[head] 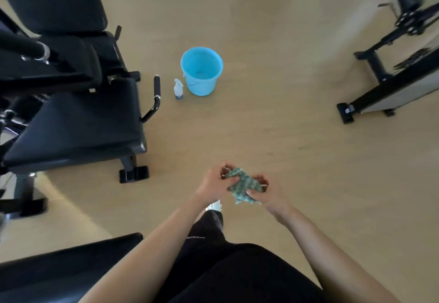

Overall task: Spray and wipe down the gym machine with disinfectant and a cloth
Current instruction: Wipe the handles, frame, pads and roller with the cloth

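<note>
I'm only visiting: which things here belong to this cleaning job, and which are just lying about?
Job: green-and-white patterned cloth, held by left hand and right hand; small clear spray bottle standing on the floor; black padded gym machine.
Lying about: light blue plastic bucket beside the bottle (maybe for rinsing); black-framed equipment at right; black padded bench, bottom left.

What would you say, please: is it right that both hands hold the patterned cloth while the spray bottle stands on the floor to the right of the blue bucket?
Not quite: the head view shows the spray bottle standing on the floor to the left of the blue bucket. The rest is right: the left hand and right hand both hold the patterned cloth.
</note>
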The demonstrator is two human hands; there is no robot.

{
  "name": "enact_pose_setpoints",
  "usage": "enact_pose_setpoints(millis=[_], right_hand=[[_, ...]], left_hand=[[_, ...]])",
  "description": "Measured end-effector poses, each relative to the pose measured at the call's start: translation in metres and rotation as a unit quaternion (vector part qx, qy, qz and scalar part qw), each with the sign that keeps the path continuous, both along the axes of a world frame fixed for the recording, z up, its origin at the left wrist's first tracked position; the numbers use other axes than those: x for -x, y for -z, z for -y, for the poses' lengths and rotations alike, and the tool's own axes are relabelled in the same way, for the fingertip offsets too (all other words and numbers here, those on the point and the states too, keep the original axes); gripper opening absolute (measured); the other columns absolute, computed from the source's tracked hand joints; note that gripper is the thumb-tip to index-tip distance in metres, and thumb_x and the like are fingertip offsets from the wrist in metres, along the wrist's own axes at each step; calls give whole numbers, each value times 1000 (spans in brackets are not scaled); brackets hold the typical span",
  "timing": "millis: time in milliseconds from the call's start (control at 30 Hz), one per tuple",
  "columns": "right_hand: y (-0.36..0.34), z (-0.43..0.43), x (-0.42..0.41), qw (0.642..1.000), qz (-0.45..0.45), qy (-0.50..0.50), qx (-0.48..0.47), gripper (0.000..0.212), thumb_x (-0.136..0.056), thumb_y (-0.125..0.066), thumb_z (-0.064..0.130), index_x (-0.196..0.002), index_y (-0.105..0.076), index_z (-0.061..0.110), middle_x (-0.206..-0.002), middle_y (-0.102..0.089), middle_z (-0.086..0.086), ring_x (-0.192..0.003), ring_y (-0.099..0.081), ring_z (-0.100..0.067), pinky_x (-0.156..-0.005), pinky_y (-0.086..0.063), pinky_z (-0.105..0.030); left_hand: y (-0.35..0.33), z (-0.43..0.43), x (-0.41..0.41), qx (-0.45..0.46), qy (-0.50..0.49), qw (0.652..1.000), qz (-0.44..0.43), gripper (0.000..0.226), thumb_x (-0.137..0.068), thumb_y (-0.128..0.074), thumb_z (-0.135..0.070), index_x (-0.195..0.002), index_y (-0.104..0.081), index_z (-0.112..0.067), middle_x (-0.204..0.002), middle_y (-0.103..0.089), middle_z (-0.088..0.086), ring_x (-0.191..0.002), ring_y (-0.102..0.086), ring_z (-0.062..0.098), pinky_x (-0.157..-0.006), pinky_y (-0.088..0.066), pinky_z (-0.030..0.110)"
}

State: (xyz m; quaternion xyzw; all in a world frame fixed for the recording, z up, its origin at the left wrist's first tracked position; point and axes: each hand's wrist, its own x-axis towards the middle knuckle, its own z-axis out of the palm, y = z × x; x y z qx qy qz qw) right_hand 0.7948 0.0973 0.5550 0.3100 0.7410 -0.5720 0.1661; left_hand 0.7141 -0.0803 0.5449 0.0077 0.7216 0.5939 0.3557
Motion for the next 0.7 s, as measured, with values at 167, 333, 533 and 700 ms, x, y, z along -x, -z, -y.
enact_pose_setpoints(millis=[167,333,533,700], right_hand=[[-3,-45,104,998,-1,-10,-62,16,-89,-78,8,-98,-66,12,-81,-69,-5,-67,-65,-15,-56,-51,-22],[-1,-65,194,999,25,13,-38,8,-94,-74,17,-93,-67,14,-87,-68,-12,-68,-59,-16,-59,-47,-25],[3,-95,325,997,27,-20,67,21,-91,-76,7,-108,-66,13,-105,-62,-8,-78,-66,-14,-61,-55,-18],[28,-130,471,993,9,-119,3,34,-86,-70,-10,-89,-59,22,-92,-58,3,-76,-58,-11,-63,-52,-19]], left_hand=[[-5,-43,86,-19,-79,997,12,14,-99,-63,-1,-103,-55,-11,-105,-60,26,-81,-63,21,-62,-55,25],[-5,-66,170,22,-155,988,1,22,-98,-61,2,-90,-51,-15,-94,-59,14,-72,-58,18,-56,-52,20],[20,-89,280,121,-241,963,-5,24,-90,-69,-3,-81,-50,-14,-78,-62,6,-57,-58,10,-68,-59,45],[30,-111,403,187,-263,946,-23,11,-88,-75,-13,-87,-66,-18,-79,-66,-3,-69,-59,17,-72,-56,40]])
